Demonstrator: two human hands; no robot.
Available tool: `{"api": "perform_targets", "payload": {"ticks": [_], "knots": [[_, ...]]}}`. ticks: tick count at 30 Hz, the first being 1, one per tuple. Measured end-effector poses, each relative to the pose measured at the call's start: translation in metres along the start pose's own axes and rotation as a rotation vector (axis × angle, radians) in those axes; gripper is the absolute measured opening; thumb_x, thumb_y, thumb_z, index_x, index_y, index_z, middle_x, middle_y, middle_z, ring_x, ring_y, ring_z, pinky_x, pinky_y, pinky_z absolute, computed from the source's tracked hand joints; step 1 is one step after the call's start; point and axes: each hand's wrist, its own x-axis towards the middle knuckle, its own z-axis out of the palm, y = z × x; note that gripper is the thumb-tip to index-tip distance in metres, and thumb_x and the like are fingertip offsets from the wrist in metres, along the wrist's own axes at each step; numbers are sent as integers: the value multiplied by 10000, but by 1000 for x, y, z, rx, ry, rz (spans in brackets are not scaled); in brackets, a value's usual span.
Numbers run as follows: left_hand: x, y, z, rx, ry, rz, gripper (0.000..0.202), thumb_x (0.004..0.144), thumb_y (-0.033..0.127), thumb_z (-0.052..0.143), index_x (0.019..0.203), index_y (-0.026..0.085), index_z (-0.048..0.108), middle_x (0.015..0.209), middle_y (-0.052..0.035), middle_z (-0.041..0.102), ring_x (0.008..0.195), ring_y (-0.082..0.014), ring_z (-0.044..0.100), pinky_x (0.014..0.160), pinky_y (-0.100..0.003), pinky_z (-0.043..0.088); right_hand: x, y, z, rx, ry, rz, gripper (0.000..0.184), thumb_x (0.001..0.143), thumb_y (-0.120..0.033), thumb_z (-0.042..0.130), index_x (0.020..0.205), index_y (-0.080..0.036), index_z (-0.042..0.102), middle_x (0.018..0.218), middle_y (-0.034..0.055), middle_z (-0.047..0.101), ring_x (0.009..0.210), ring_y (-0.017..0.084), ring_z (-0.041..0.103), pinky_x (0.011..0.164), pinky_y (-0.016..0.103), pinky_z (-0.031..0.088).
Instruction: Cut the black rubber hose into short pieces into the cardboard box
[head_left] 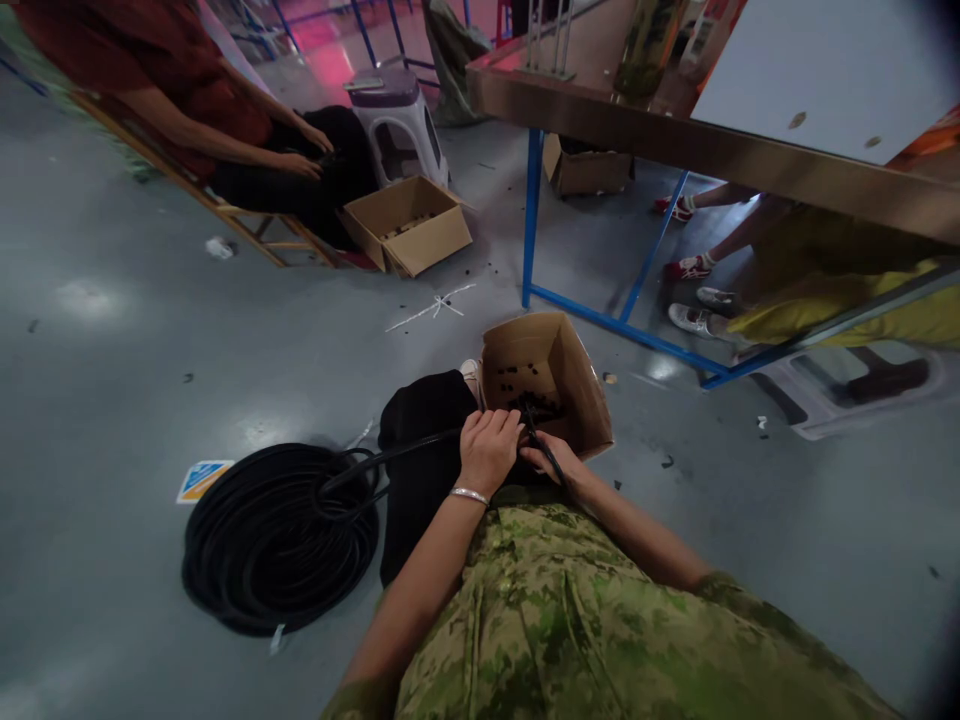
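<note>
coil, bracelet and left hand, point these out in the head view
Coil [259,548]: head view, on its black windings
Bracelet [470,495]: head view, on its band
Left hand [486,450]: head view, on its back

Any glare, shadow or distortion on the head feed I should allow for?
Head view throughout: glare patches on the floor; dim light leaves the black coil with little detail; the dark tool in the right hand is hard to outline near the shaded carton; the picture's right corners are dark; edges look stretched.
</note>
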Motion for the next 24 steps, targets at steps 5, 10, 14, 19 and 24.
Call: {"api": "perform_targets", "payload": {"ticks": [5, 10, 14, 19, 24], "knots": [[-3, 0, 2, -15, 16, -41, 233, 946, 264, 456, 1067, 218, 651, 864, -79, 682, 817, -215, 596, 861, -393, 339, 0, -12, -15, 26, -131, 11, 389, 799, -548, 600, 795, -162, 647, 673, 4, 617, 632, 149, 552, 580, 243, 435], [-4, 0, 3, -9, 12, -14, 239, 943, 216, 443, 1065, 221, 648, 870, -76, 685, 828, -213, 598, 866, -389, 334, -5, -17, -19, 43, -185, -11, 488, 833, -598, 528, 615, -166, 590, 576, 13, 590, 560, 139, 517, 537, 245, 408], [-1, -2, 3, 1, 31, -33, 225, 945, 254, 458, 1044, 202, 653, 859, -75, 689, 805, -214, 595, 861, -394, 338, -8, -9, -9, 76, -104, 64, 440, 821, -577, 541, 673, -165, 583, 544, -6, 550, 490, 118, 484, 482, 230, 384], [2, -3, 4, -13, 34, -96, 251, 949, 313, 453, 1014, 196, 665, 833, -84, 679, 789, -217, 594, 840, -390, 348, -10, 2, -3, -23, 13, -3, 455, 815, -583, 526, 615, -175, 564, 519, -8, 517, 493, 117, 447, 472, 227, 332], [2, -1, 5, 33, 25, -95, 269, 957, 319, 431, 999, 191, 663, 797, -84, 660, 783, -223, 581, 837, -390, 340, -11, 3, -4, -96, 82, -72, 473, 805, -589, 529, 564, -182, 545, 500, -2, 492, 502, 120, 416, 472, 233, 292]]}}
